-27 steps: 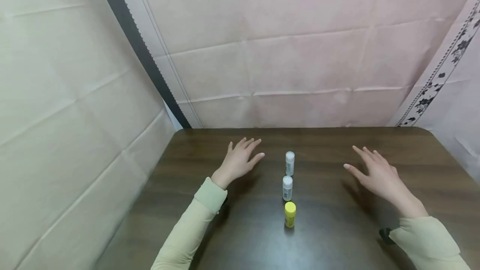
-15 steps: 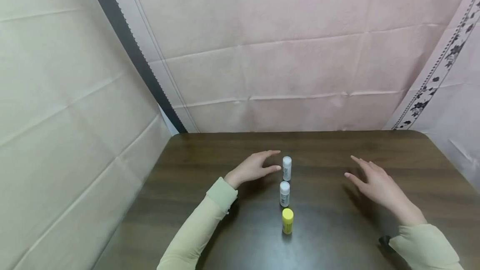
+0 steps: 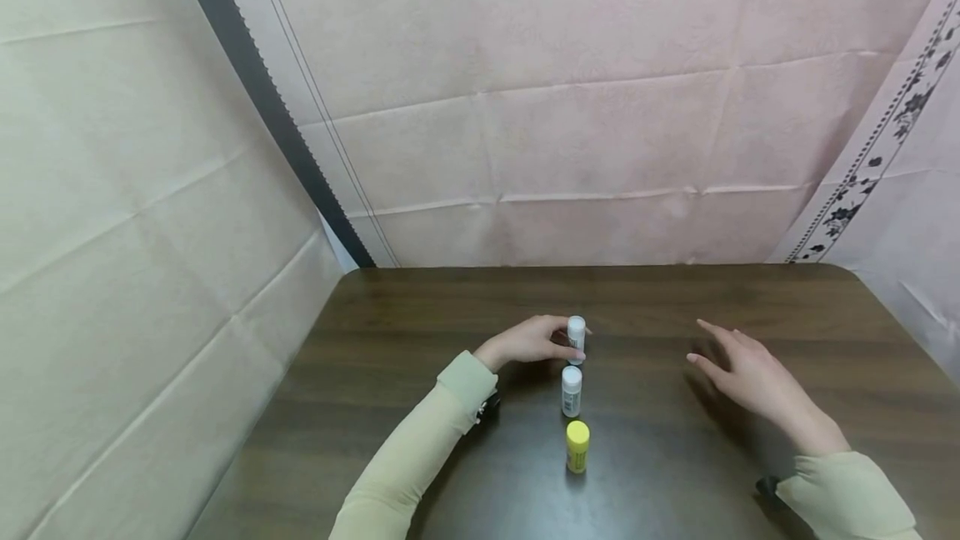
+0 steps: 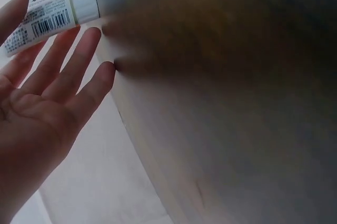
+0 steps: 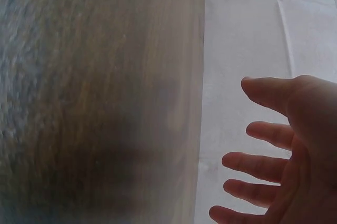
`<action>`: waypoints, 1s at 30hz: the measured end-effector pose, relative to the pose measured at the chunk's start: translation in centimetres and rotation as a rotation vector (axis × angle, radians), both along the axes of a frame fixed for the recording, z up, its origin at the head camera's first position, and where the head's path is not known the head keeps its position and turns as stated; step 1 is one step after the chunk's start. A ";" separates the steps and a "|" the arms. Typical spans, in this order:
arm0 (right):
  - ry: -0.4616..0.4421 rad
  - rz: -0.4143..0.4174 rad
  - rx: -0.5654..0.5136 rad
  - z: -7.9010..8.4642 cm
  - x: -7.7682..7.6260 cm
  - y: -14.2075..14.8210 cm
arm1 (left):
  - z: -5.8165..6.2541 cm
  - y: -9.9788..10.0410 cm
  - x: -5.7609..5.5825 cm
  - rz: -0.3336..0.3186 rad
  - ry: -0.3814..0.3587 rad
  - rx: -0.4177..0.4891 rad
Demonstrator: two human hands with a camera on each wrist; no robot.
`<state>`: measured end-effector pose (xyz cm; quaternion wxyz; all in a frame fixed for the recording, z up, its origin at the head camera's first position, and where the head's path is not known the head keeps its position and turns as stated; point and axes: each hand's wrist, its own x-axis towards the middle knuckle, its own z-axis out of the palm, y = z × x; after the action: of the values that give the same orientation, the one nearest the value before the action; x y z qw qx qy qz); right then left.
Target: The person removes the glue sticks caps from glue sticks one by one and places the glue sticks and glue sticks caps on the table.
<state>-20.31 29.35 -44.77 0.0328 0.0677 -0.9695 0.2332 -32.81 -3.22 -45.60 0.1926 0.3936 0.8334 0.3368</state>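
Three small tubes stand upright in a column on the brown table. My left hand (image 3: 531,340) is at the farthest tube, white with a white cap (image 3: 576,325). Its thumb lies in front of that tube and its fingers reach behind, fairly straight. In the left wrist view, the white tube (image 4: 50,21) with its barcode label lies between thumb and fingers (image 4: 79,66); firm contact cannot be made out. Nearer stand a second white tube (image 3: 572,394) and a yellow tube (image 3: 577,448). My right hand (image 3: 757,377) hovers over the table's right side, fingers spread, holding nothing.
The brown wooden table (image 3: 420,307) ends at a far edge against a pale creased cloth backdrop (image 3: 600,140). Another pale cloth (image 3: 150,273) hangs on the left side. A dark band wraps the left wrist.
My left hand has moved right, from beside the farthest white tube to around it. The right hand has barely moved. The tubes stand in the same arrangement, while the head view has shifted slightly.
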 end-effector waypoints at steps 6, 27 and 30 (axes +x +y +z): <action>0.007 0.010 0.004 -0.1 0.1 -0.3 | 0.3 0.3 0.4 -0.031 -0.004 -0.009; 0.057 0.044 0.027 0.2 0.4 -0.7 | 5.5 -1.5 -0.5 0.035 0.093 0.138; 0.055 0.044 0.029 0.4 0.4 -0.6 | 8.1 -2.1 -0.5 0.057 0.106 0.167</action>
<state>-19.87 28.78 -44.36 0.0533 0.0957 -0.9698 0.2180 -33.26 -5.28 -37.53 0.1052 0.4017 0.8224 0.3890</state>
